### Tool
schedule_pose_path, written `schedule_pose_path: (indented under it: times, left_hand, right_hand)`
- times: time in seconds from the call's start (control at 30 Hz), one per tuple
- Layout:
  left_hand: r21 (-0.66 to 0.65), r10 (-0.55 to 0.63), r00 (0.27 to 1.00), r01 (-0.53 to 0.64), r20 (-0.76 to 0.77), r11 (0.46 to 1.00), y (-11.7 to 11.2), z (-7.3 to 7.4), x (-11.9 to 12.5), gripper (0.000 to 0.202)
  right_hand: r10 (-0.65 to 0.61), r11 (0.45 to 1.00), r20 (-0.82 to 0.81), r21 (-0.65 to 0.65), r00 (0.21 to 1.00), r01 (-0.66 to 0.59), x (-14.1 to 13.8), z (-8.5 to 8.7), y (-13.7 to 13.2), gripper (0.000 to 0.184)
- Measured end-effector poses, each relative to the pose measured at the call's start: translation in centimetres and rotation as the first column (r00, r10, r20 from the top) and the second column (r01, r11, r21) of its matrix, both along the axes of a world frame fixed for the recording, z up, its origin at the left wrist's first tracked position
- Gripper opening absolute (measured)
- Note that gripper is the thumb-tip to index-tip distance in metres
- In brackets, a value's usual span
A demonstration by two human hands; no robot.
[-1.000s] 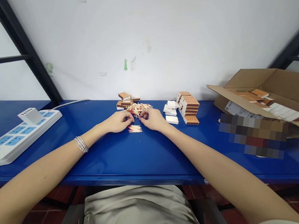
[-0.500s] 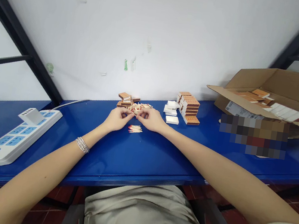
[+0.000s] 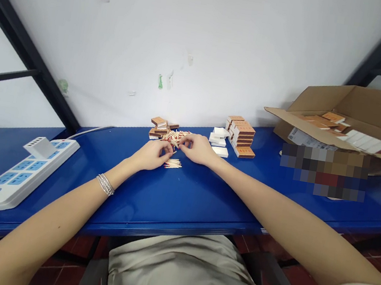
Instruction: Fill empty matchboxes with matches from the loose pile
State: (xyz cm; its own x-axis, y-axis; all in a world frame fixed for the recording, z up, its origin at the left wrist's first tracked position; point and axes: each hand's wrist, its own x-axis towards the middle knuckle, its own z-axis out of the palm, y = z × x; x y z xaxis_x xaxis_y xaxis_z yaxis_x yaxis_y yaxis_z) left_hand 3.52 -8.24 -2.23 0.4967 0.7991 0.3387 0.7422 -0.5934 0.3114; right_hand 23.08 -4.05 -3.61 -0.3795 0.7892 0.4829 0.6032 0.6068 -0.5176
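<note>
a loose heap of red-tipped wooden matches [image 3: 175, 137] lay on a blue counter [image 3: 178, 220], with a person's left hand [image 3: 151, 154] and right hand [image 3: 198, 149] meeting at its near edge. the fingers [image 3: 170, 148] of both hands were drawn in narrow and pinched toward each other at the heap; whether they gripped a match was too small to tell. a small, tidy bundle of matches [image 3: 172, 164] lay on the near side of the heap, just beside the left hand. a silver chain bracelet [image 3: 105, 184] circled the left wrist.

touching the heap on its left stood a low pile of brown matchboxes [image 3: 158, 127]. to the right of the heap sat white matchbox trays [image 3: 219, 140], and just beyond them rose taller stacks of brown-and-white matchboxes [image 3: 240, 136]. farther right of the heap, an open cardboard carton [image 3: 348, 107] held more flat boxes and white sheets, with a pixelated patch [image 3: 323, 172] covering the area in front of it. well left of the heap, a white power strip with blue sockets [image 3: 23, 171] lay on the counter, its cord trailing over the edge. a white wall [image 3: 206, 44] rose behind the heap.
</note>
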Motion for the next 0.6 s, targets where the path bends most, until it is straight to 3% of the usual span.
schedule_pose_path:
  times: [0.2, 0.37, 0.6]
  left_hand:
    - [-0.115, -0.069, 0.997, 0.070, 0.016, 0.991, 0.0, -0.1, 0.1, 0.021]
    - [-0.137, 0.032, 0.998, -0.026, 0.045, 0.990, 0.1, -0.1, -0.1, 0.030]
    - [-0.069, 0.112, 0.993, -0.110, 0.023, 0.991, 0.7, -0.2, -0.6, 0.025]
  right_hand:
    - [-0.085, 0.996, 0.100, 0.017, 0.991, 0.084, 0.3, -0.3, 0.6, 0.012]
    - [-0.070, 0.997, 0.082, -0.007, 0.994, 0.071, -1.0, -1.1, 1.3, 0.017]
    - [-0.062, 0.998, 0.056, -0.030, 0.997, 0.063, -1.4, -1.4, 1.7, 0.012]
